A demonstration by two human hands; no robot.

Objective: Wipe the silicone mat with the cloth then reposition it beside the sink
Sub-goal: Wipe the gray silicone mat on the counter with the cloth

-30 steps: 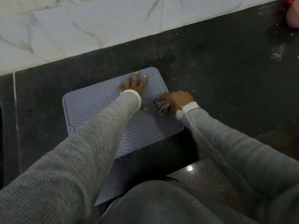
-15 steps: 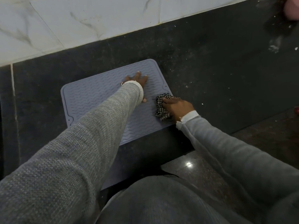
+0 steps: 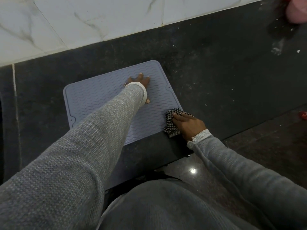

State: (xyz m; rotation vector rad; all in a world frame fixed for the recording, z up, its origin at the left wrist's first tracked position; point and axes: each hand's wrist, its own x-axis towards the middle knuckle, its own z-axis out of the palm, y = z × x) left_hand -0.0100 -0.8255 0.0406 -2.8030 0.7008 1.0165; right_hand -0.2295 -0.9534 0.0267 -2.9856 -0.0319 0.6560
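Observation:
A blue-grey silicone mat [image 3: 99,100] with a wavy ribbed surface lies flat on the dark stone counter [image 3: 216,77]. My left hand [image 3: 141,82] presses flat on the mat's far middle, fingers spread, mostly hidden by my grey sleeve. My right hand [image 3: 189,125] holds a black-and-white checked cloth [image 3: 171,120] against the mat's near right corner, fingers laid over the bunched fabric.
A white marble-look tiled wall [image 3: 99,19] runs along the back of the counter. A pink object [image 3: 297,10] sits at the far right top, with white specks on the counter near it. The counter's front edge drops to a glossy floor [image 3: 249,155]; a red object [image 3: 303,115] lies at right.
My right hand has slid the cloth from the mat's middle toward its near right corner. My left hand has stayed pressed on the mat.

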